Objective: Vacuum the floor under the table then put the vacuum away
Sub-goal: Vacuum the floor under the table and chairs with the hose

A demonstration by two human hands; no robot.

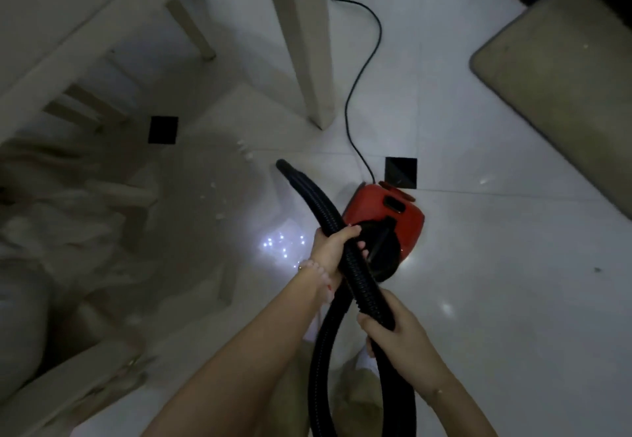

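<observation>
Gripping the black hose with both hands above the white floor.
Left hand clamps it near the red vacuum; right hand clamps lower down.

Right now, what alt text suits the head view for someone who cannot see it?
The left hand and right hand grip a black vacuum hose, left nearer the nozzle. A red vacuum sits on the white tiled floor beyond, its cord trailing past a white table leg.

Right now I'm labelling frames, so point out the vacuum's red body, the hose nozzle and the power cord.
red body [371, 202], head view, top of its casing.
hose nozzle [283, 164], head view, its open tip.
power cord [346, 118], head view, its middle stretch.
</observation>
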